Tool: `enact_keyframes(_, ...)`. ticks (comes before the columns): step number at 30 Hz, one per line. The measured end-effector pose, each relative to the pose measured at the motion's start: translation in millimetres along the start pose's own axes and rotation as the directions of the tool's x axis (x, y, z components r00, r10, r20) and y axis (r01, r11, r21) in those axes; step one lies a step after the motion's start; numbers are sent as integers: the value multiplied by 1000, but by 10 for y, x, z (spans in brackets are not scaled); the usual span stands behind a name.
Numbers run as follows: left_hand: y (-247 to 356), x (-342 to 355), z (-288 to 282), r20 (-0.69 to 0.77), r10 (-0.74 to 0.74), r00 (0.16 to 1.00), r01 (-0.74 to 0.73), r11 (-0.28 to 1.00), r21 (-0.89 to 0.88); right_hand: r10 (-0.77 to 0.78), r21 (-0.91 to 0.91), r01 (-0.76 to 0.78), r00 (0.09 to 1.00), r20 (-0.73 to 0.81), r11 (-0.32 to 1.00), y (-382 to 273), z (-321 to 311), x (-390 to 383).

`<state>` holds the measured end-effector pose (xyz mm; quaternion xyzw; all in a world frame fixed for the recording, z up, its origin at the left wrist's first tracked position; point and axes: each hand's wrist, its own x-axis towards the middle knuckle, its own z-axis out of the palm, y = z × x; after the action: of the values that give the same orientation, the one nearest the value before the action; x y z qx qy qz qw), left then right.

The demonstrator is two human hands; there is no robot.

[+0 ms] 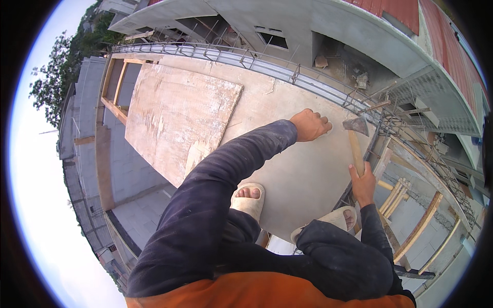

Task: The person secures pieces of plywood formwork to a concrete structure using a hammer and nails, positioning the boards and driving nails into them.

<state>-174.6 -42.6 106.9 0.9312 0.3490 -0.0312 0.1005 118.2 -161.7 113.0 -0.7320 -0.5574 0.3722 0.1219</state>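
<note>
My right hand (363,184) is wrapped round the wooden handle of a hatchet (355,146). Its dark, wedge-shaped metal head points away from me, over the far right part of a plywood sheet (287,172). To the left of that head, my left hand (310,124) is low over the same sheet, its fingers curled together. Whatever those fingers hold, if anything, is hidden or too small to make out. A second, worn plywood panel (179,110) with flaking pale patches lies on the left.
I crouch on the sheet in pale slippers (248,199). A rebar cage (246,60) runs along the far edge and bends down the right side. Below on the right are wooden poles (418,226); on the left, a timber frame (119,84) and a deep drop beside block walls (131,164).
</note>
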Motion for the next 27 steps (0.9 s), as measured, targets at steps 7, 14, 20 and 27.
enact_keyframes(7,20,-144,-162,-34,-145,989,137,973,-186,-14,19,14,999,-31,1000,46,64,13)
enact_keyframes(14,-121,-278,-423,162,-322,933,310,485,-818,-100,183,118,989,-106,976,60,-53,24)
enact_keyframes(20,109,-414,-728,399,-147,905,325,-367,-871,-75,632,-67,978,195,772,-827,-256,59)
enact_keyframes(27,368,-186,-748,278,-142,950,198,-413,-889,-166,663,67,982,88,746,-1271,-409,53)
